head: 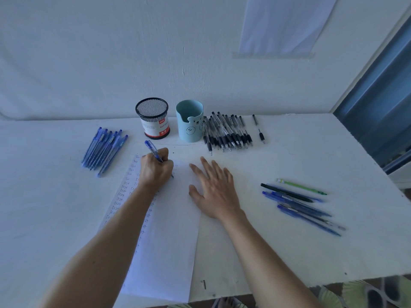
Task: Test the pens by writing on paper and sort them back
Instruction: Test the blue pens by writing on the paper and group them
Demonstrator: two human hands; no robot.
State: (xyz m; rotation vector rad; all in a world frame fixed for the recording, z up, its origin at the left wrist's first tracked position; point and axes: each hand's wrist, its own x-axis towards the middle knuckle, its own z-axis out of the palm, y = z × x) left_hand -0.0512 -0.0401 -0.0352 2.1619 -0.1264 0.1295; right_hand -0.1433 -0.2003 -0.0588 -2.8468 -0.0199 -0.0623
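On a white table (289, 252) against a wall (111, 63), the left hand (155, 172) grips a blue pen (152, 150), its lower barrel hidden in the fist, over paper (173, 241) that the right hand (214, 190) presses flat with fingers spread.

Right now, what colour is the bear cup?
The bear cup is pale turquoise-blue, clearest in the head view.

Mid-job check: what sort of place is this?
Likely a plain indoor desk: a white table against a wall, a mesh cup, a blue cup, piles of black pens and blue pens.

Black mesh holder (152, 117) with a red-white label, teal cup (189, 121) — bear face — blue pens (104, 150), one green pen (302, 187).
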